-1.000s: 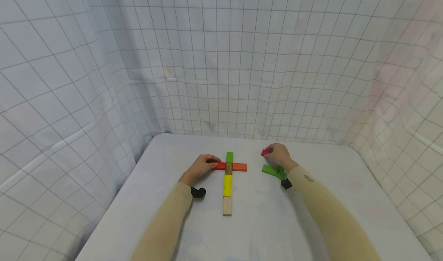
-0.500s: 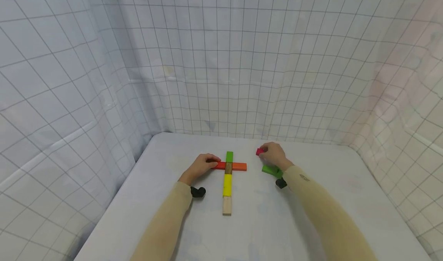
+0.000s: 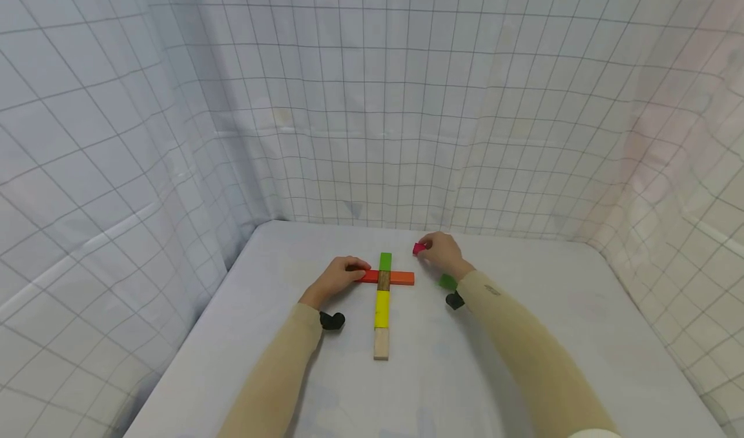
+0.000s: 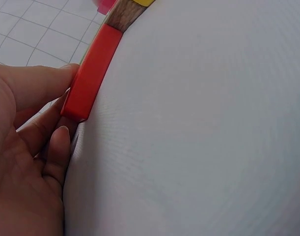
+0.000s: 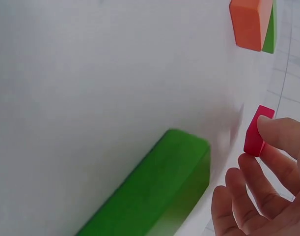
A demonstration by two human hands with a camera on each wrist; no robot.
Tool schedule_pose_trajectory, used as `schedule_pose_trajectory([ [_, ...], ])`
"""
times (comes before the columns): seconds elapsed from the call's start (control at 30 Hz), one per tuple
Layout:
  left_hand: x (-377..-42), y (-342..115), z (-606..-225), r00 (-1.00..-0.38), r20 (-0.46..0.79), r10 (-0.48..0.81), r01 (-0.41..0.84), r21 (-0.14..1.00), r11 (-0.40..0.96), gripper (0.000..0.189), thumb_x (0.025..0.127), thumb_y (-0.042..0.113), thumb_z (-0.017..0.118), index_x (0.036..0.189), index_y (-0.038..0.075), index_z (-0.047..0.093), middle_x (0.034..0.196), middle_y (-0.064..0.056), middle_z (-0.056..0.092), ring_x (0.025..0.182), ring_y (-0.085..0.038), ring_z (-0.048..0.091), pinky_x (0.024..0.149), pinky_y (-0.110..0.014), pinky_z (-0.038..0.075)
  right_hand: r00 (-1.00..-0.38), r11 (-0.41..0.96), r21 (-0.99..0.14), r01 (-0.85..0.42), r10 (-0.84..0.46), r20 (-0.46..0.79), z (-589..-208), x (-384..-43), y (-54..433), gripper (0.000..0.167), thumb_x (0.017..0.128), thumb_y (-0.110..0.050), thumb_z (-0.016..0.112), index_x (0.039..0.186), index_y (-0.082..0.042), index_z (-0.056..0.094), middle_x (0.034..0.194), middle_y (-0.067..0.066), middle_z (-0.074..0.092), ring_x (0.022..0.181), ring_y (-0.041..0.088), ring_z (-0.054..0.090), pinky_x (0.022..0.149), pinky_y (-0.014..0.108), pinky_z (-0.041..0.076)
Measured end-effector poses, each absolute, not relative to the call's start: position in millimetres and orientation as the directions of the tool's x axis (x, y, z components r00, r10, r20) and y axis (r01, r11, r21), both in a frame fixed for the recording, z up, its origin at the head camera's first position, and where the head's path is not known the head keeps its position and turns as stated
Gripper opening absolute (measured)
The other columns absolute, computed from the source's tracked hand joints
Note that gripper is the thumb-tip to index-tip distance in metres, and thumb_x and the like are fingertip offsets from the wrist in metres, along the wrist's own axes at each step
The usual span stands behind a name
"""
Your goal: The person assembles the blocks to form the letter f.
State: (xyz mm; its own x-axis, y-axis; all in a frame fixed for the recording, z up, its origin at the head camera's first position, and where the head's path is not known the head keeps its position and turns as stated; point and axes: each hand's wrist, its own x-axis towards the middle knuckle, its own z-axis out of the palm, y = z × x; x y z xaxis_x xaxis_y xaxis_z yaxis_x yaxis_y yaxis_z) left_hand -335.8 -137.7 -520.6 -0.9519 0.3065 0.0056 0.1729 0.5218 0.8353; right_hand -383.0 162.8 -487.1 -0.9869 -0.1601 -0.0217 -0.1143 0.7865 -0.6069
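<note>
My left hand (image 3: 339,276) holds the outer end of a red wooden block (image 4: 93,71), thumb and forefinger at its sides. That block forms the left arm of a flat cross. A dark brown block (image 3: 384,280) sits at the crossing, with a green block (image 3: 386,261) beyond it and an orange block (image 3: 402,278) to its right. Toward me run a yellow block (image 3: 382,309) and a plain wood block (image 3: 381,344). Right of the cross, my right hand (image 3: 444,254) pinches a small pink-red block (image 5: 255,137) between thumb and fingers.
Below my right wrist lies another green block (image 5: 154,187), partly hidden by the sleeve in the head view. Black wrist mounts (image 3: 332,321) hang under both cuffs. White gridded curtains (image 3: 378,134) enclose the white table (image 3: 430,386) at the back and sides.
My right hand has carried the pink-red block leftward and slightly away from me, closer to the top of the cross. The left hand and the cross have stayed in place.
</note>
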Motion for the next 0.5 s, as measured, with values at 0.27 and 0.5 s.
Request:
schedule_pose_trajectory([
  [0.27, -337.5, -139.0, -521.6, -0.949, 0.014, 0.315, 0.182, 0.841, 0.510, 0.019, 0.099, 0.014, 0.065, 0.115, 0.014, 0.074, 0.118, -0.002, 0.066, 0.109, -0.023, 0.056, 0.100, -0.041, 0.046, -0.986, 0.802, -0.586, -0.113, -0.161, -0.031, -487.4, -385.9, 151.9, 0.035, 0.089, -0.014, 0.075, 0.122, -0.006, 0.071, 0.111, 0.010, 0.067, 0.098, 0.026, 0.059, 0.089, 0.042, 0.050],
  [0.5, -338.9, -139.8, -524.9, -0.951, 0.013, 0.308, 0.179, 0.838, 0.516, 0.018, 0.099, 0.015, 0.066, 0.114, 0.016, 0.075, 0.117, -0.001, 0.066, 0.109, -0.022, 0.055, 0.099, -0.040, 0.046, -0.985, 0.825, -0.553, -0.122, -0.171, -0.038, -491.7, -386.7, 150.7, 0.036, 0.088, -0.014, 0.076, 0.123, -0.006, 0.071, 0.111, 0.010, 0.068, 0.098, 0.025, 0.060, 0.089, 0.041, 0.051],
])
